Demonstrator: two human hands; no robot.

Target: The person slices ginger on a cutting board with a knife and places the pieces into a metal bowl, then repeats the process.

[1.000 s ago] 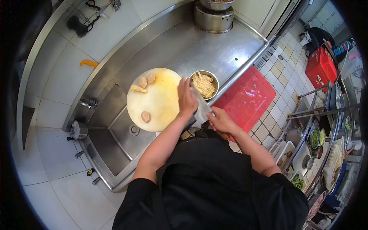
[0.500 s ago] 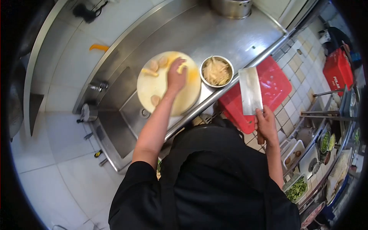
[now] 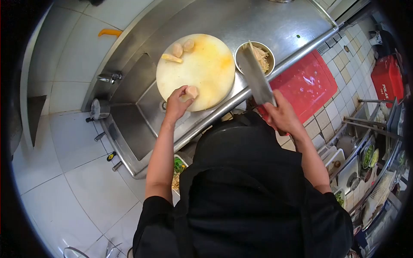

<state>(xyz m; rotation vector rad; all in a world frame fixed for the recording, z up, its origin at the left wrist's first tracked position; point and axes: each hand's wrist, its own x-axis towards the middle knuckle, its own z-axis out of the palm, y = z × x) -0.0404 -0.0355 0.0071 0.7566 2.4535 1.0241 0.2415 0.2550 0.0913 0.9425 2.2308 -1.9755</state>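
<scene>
My left hand (image 3: 177,104) is at the near edge of a round, yellow-stained cutting board (image 3: 206,73). Its thumb and fingertips close around a pale, peeled-looking chunk of food (image 3: 192,91), whose kind I cannot make out. Two similar pale chunks (image 3: 177,49) and a yellowish stick-shaped piece (image 3: 171,58) lie at the board's far left. In my right hand (image 3: 282,112) is a cleaver (image 3: 257,78), gripped by its mostly hidden handle. The broad blade points away from me and overlaps a round metal bowl (image 3: 272,64) holding pale shreds (image 3: 261,58).
The board rests on a stainless steel sink counter (image 3: 215,19), with a basin (image 3: 133,124) to the left and a faucet (image 3: 109,78) behind it. A red lid-like surface (image 3: 307,86) sits below the counter's right edge. Shelves with food containers (image 3: 348,176) stand at right.
My left hand has left the yellow piece and come nearer, onto the chunk at the board's near side. The cleaver has swung left, from above the red surface to over the bowl.
</scene>
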